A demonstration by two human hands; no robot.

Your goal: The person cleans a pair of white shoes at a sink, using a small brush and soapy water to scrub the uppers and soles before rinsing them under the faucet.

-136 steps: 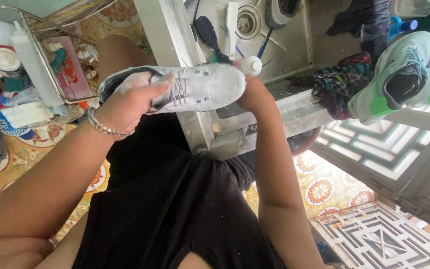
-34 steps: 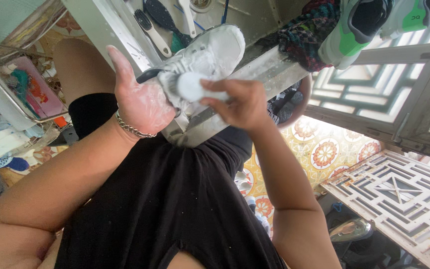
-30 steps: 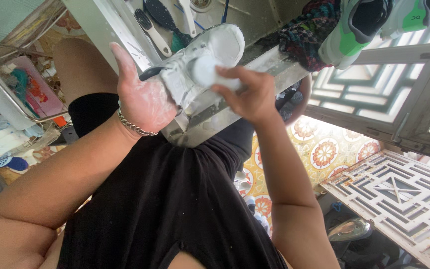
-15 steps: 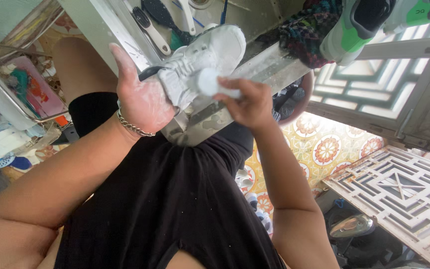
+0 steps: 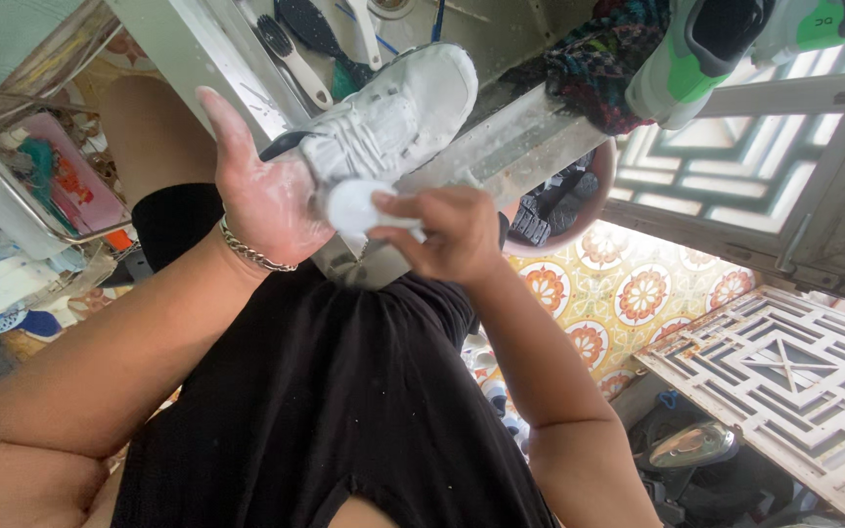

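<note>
Since half a second ago your right hand (image 5: 442, 230) has drawn the white brush (image 5: 354, 207) down from the toe to the heel. Head view: fingers clamped on it; left hand (image 5: 261, 191) cups the white sneaker (image 5: 393, 117) over the sink (image 5: 501, 39), thumb splayed. Scrub short strokes, brace the heel firmly.

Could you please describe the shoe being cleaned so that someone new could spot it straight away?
Start at the metal sink running across the top of the view. Over its near edge, the left hand props up a white lace-up sneaker, while the right hand presses a round white brush near its heel. Unlike the mint and green sneakers on the window ledge, it is all white and soapy.
</note>
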